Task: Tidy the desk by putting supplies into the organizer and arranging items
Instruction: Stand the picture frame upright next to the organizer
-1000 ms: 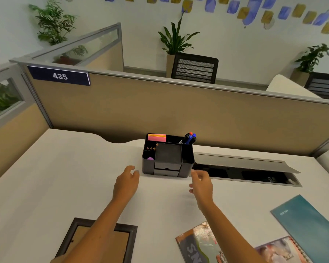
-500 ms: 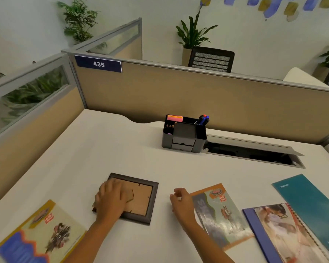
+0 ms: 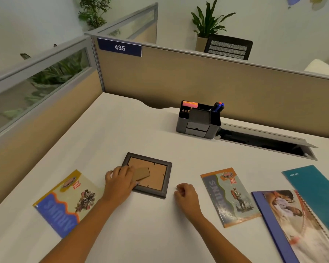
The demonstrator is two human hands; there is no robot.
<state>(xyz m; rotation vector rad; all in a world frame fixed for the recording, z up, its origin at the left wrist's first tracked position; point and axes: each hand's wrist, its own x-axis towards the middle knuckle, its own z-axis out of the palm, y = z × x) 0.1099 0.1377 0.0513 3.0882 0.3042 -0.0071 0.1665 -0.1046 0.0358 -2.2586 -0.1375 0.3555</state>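
Item: left hand (image 3: 120, 182). We lay it palm down over the near left corner of the picture frame (image 3: 150, 173), fingers curled loosely at the frame's left edge and across its cardboard back. We judge this a grip being taken to lift or turn the frame.

Item: picture frame. Lies face down under our left hand, its cardboard easel stand (image 3: 141, 173) folded flat just past the fingertips. Face down as it is, it cannot stand; we reckon it must be raised and its stand opened.

Item: right hand (image 3: 185, 194). Loosely curled into a soft fist, holding nothing, resting on the desk (image 3: 144, 130) just right of the frame's near corner, apart from it. Likely waiting to help.

Item: organizer (image 3: 198, 121). Well beyond both hands, against the partition (image 3: 217, 82). Sticky notes (image 3: 190, 104) and markers (image 3: 218, 107) stand in its compartments, so we judge the supplies part largely done.

Item: left booklet (image 3: 66, 202). Flat, just left of our left wrist, lying askew.

Item: right booklet (image 3: 230, 196). Flat, right of our right hand, apart from it.

Item: spiral-bound book (image 3: 300, 224) and teal folder (image 3: 317, 188). Farther right again, the book's edge overlapping the folder; loose and unaligned, awaiting arrangement.
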